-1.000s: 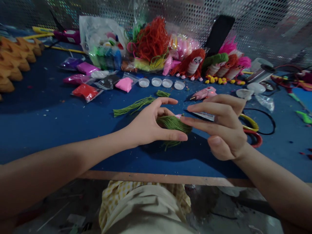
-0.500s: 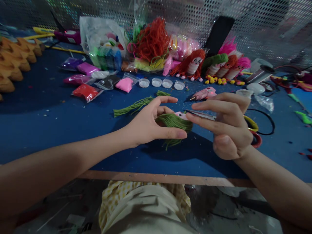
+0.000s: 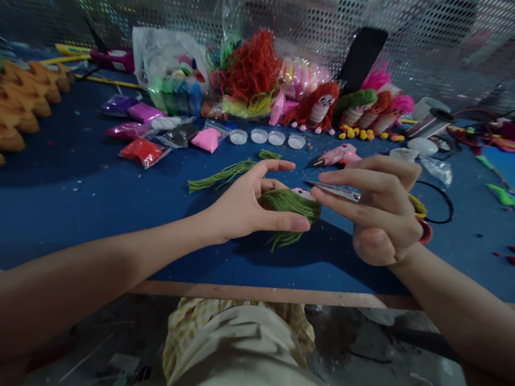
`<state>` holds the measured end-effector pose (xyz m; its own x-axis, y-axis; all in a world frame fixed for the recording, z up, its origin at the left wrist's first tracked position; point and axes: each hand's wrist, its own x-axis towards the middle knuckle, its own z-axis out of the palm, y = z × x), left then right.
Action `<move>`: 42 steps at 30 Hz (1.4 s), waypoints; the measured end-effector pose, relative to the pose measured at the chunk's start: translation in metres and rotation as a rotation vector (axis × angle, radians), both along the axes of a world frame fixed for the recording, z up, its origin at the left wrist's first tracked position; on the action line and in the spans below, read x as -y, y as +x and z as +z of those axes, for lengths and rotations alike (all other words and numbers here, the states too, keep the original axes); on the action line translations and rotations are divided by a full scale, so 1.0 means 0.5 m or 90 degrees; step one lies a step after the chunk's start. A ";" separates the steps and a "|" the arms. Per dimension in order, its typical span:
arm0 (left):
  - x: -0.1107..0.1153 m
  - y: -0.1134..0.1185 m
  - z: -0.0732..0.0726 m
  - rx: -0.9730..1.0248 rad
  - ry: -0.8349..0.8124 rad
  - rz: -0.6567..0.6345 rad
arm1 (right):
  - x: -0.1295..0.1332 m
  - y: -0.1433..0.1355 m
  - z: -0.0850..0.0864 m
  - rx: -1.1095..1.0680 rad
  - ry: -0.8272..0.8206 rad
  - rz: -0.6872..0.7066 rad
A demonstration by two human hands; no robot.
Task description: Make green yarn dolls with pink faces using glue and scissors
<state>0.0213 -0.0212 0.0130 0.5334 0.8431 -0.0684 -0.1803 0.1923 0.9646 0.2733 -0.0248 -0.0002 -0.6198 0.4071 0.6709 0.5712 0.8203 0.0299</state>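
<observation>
My left hand (image 3: 261, 209) is wrapped round a small doll with green yarn hair (image 3: 292, 206), its pink face partly showing at the top right. Loose strands hang below my thumb. Scissors (image 3: 338, 191) with red and yellow handles are in my right hand (image 3: 378, 209), their blades pointing left past my fingertips, near the doll's face. The handles are mostly hidden behind my palm. Behind my left hand, a bundle of green yarn (image 3: 221, 175) lies on the blue table (image 3: 120, 214).
A pink glue gun (image 3: 340, 154) lies behind my right hand. Further back are clear round lids (image 3: 259, 135), clay packets (image 3: 144, 153), red yarn (image 3: 257, 67) and finished dolls (image 3: 322, 107). An orange egg tray (image 3: 24, 102) stands at the left.
My right hand and the scissors have moved slightly right. The doll has shifted a little right and down in my left hand, which has barely moved.
</observation>
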 end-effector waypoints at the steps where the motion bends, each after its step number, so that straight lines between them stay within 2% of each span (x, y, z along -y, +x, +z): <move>1: 0.000 0.000 0.001 -0.006 0.001 0.000 | 0.001 -0.005 0.006 -0.020 0.028 0.017; 4: 0.001 0.000 0.001 -0.029 0.009 0.006 | 0.004 -0.017 0.019 -0.037 0.080 0.045; 7: 0.001 0.000 0.000 -0.046 0.017 0.011 | 0.004 -0.022 0.024 -0.045 0.076 0.039; 12: -0.001 0.001 -0.001 -0.074 0.034 0.016 | 0.001 -0.027 0.031 -0.022 0.085 0.104; 30: -0.003 0.004 -0.004 -0.120 0.075 0.043 | 0.010 -0.033 0.036 0.018 0.019 0.051; 32: -0.003 0.003 -0.003 -0.116 0.073 0.044 | 0.008 -0.034 0.034 0.025 0.029 0.065; 38: -0.004 0.002 -0.005 -0.104 0.058 0.038 | 0.003 -0.037 0.025 -0.078 0.063 0.062; 42: -0.008 0.002 -0.011 -0.095 0.078 0.062 | -0.001 -0.037 0.032 -0.121 0.096 0.098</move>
<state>0.0223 -0.0173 0.0077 0.4405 0.8971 -0.0348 -0.0459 0.0612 0.9971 0.2547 -0.0242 0.0157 -0.5242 0.2045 0.8267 0.4468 0.8925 0.0625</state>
